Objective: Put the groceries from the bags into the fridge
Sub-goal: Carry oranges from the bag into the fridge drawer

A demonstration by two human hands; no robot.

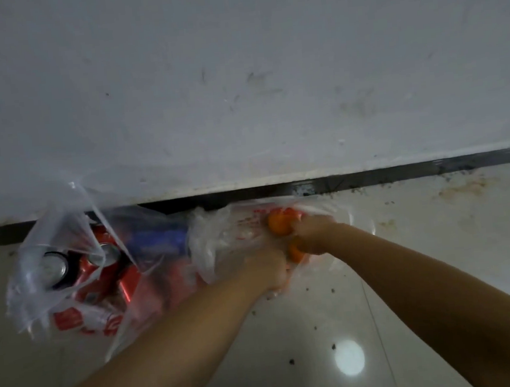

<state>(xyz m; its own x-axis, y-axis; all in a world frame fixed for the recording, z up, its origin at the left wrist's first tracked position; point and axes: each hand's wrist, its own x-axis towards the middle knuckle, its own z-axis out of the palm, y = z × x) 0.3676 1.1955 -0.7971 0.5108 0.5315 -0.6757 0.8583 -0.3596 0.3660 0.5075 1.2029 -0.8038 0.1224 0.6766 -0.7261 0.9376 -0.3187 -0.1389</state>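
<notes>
Your right hand [308, 230] is in the right bag [221, 242] at 12 o'clock, fingers closed on an orange [279, 223] | left hand [266, 269] bunches the plastic, grip blurred | two oranges, two bags; cans [100, 268] at 9 o'clock, count unclear

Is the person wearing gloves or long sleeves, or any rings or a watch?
No gloves: the left hand and the right hand are both bare. No sleeves show either; both forearms are uncovered all the way to the bottom edge of the picture. No watch or bracelet shows on either wrist. The picture is blurry and the fingers are partly hidden in the plastic, so rings cannot be ruled out.
</notes>
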